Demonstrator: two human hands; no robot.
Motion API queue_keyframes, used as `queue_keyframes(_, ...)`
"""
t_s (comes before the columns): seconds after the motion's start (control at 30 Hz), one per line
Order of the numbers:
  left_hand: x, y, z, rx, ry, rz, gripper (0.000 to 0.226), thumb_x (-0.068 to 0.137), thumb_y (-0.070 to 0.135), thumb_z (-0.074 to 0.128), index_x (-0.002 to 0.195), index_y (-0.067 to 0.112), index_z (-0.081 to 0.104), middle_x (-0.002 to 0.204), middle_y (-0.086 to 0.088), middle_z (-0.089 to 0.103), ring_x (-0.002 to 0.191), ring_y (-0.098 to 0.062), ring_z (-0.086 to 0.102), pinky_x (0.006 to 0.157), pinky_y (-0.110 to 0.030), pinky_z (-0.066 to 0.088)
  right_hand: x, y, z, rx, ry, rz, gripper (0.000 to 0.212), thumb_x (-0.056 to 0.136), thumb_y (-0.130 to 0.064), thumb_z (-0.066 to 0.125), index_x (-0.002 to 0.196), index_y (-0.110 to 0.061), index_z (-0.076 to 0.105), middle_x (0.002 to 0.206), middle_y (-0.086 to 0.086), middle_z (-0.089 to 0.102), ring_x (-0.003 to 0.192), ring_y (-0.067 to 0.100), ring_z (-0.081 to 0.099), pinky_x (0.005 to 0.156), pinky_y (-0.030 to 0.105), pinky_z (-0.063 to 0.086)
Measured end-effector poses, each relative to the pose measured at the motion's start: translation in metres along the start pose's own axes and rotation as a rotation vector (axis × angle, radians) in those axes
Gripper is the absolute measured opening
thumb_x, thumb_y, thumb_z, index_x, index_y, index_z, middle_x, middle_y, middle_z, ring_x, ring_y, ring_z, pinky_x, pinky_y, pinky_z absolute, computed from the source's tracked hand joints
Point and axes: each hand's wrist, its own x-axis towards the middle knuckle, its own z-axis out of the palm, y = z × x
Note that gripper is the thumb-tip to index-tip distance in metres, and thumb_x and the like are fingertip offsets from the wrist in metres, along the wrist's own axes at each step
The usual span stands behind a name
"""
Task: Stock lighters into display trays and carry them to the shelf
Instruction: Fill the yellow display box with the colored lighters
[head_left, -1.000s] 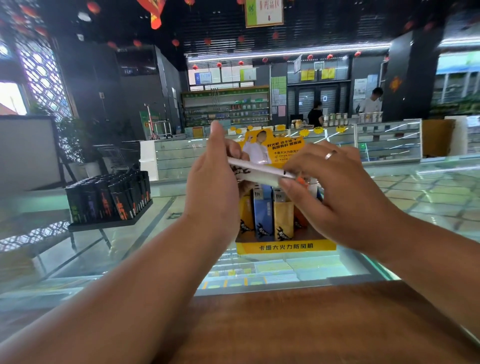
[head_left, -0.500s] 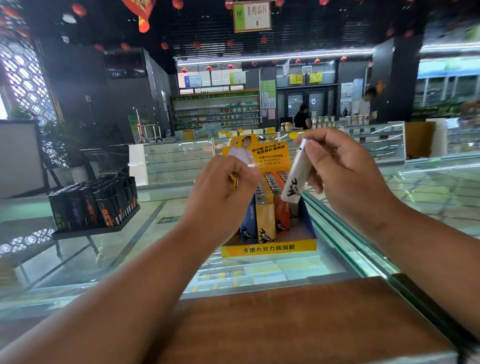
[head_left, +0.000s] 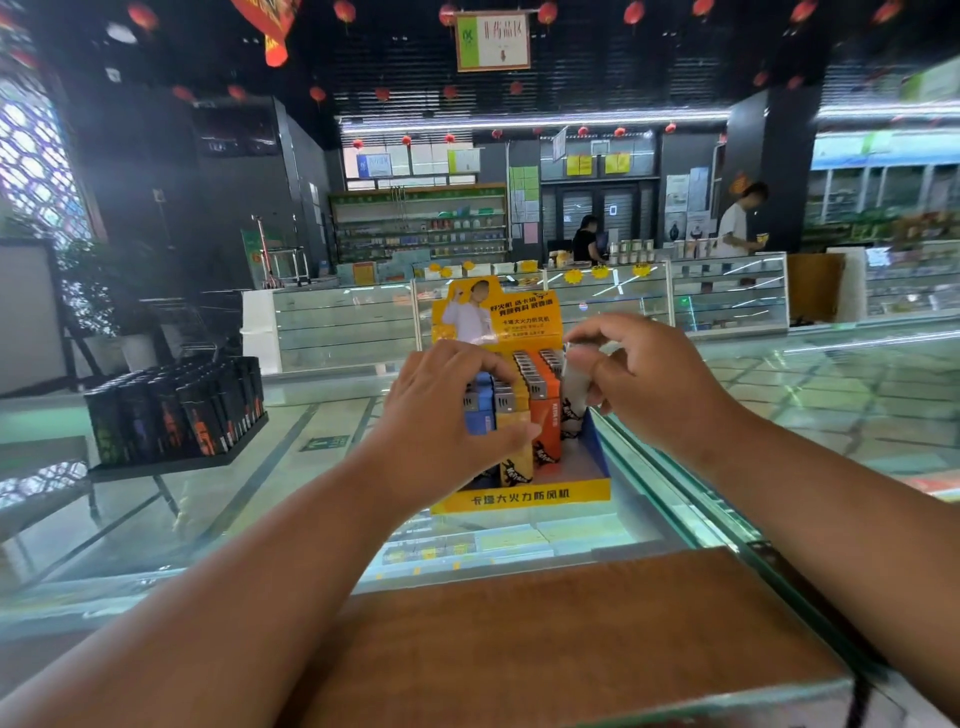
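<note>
Glass worktop carries two displays, well apart. Black lighter tray: left side, full. Yellow display tray: centre, holds standing lighters in blue, yellow, orange. Left hand: fingers curled over lighter tops, thumb across front row. Right hand: fingers pinch white lighter, upright, at tray's right side, just beside orange row.

A shop: glass display counters, stocked shelves.
</note>
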Motion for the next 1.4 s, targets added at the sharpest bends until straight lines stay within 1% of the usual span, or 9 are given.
queue_keyframes(0.13,0.001,-0.001,0.000,-0.011,-0.012,-0.007,0.036,0.070,0.064,0.061,0.099,0.052,0.043,0.120,0.016,0.047,0.116,-0.009,0.037,0.097,-0.028,0.029,0.000,0.001,0.003,-0.113,-0.058,-0.020,0.014,0.089,-0.014,0.064,0.100,-0.023,0.067,0.094,-0.009,0.064,0.070,-0.008,0.053,0.063,0.010,0.035)
queue_keyframes(0.4,0.001,-0.002,0.001,-0.026,-0.011,0.003,0.036,0.071,0.061,0.063,0.099,0.052,0.042,0.118,0.018,0.047,0.113,-0.007,0.035,0.096,-0.027,0.029,0.000,0.002,0.004,-0.145,-0.082,0.009,0.016,0.086,-0.018,0.072,0.088,-0.032,0.065,0.095,-0.017,0.054,0.067,0.004,0.053,0.060,0.006,0.037)
queue_keyframes(0.6,0.001,-0.004,0.000,-0.025,0.011,-0.005,0.046,0.070,0.060,0.067,0.108,0.046,0.045,0.120,0.017,0.043,0.113,-0.006,0.032,0.095,-0.026,0.027,-0.005,-0.007,0.007,-0.056,-0.054,0.063,0.016,0.096,-0.025,0.054,0.111,-0.030,0.058,0.115,-0.007,0.048,0.095,-0.001,0.050,0.073,0.006,0.035)
queue_keyframes(0.7,-0.001,-0.002,-0.004,-0.023,-0.011,-0.099,0.075,0.065,0.063,0.074,0.127,0.040,0.038,0.125,0.014,0.032,0.122,-0.010,0.029,0.100,-0.028,0.028,-0.012,-0.017,0.004,0.209,-0.139,0.210,0.053,0.093,-0.051,0.046,0.141,-0.033,0.034,0.144,-0.006,0.030,0.126,0.009,0.041,0.093,0.022,0.033)
queue_keyframes(0.8,-0.002,-0.005,-0.010,-0.034,-0.126,-0.224,0.112,0.057,0.059,0.084,0.144,0.040,0.015,0.124,0.014,0.020,0.128,-0.016,0.030,0.111,-0.038,0.032,-0.017,-0.020,0.009,0.122,-0.319,0.257,0.097,0.071,-0.066,0.052,0.151,-0.036,0.007,0.156,-0.010,0.012,0.140,0.014,0.022,0.101,0.029,0.024)
queue_keyframes(0.97,-0.006,-0.016,-0.014,-0.230,-0.236,-0.320,0.116,0.062,0.030,0.092,0.146,0.032,0.013,0.117,0.019,0.054,0.105,-0.003,0.058,0.091,-0.018,0.048,-0.018,-0.013,0.015,0.094,-0.432,0.240,0.118,0.063,-0.042,0.084,0.151,-0.028,0.007,0.113,-0.040,0.043,0.117,-0.007,0.048,0.104,0.023,0.040)
queue_keyframes(1.07,-0.013,-0.023,-0.013,-0.366,-0.226,-0.374,0.117,0.062,0.022,0.092,0.147,0.042,0.014,0.105,0.021,0.063,0.095,-0.010,0.068,0.089,-0.036,0.056,-0.019,-0.012,0.019,0.109,-0.453,0.227,0.131,0.062,-0.029,0.089,0.152,-0.028,-0.005,0.116,-0.039,0.044,0.108,-0.008,0.053,0.096,0.014,0.042)
queue_keyframes(1.27,-0.028,-0.030,-0.026,-0.448,-0.210,-0.337,0.114,0.065,0.006,0.088,0.145,0.040,0.016,0.105,0.024,0.062,0.083,0.013,0.064,0.067,-0.013,0.053,-0.017,-0.019,0.044,0.184,-0.447,0.156,0.122,0.053,-0.041,0.093,0.144,-0.043,0.012,0.128,-0.031,0.047,0.123,0.002,0.051,0.105,0.035,0.043)
queue_keyframes(1.4,-0.043,-0.051,-0.047,-0.416,-0.237,-0.337,0.113,0.070,0.011,0.087,0.149,0.041,0.013,0.112,0.024,0.059,0.093,0.010,0.063,0.077,-0.021,0.056,-0.014,-0.035,0.059,0.154,-0.505,0.103,0.094,0.066,-0.030,0.087,0.113,-0.060,0.011,0.112,-0.041,0.036,0.107,-0.011,0.050,0.088,0.005,0.040)
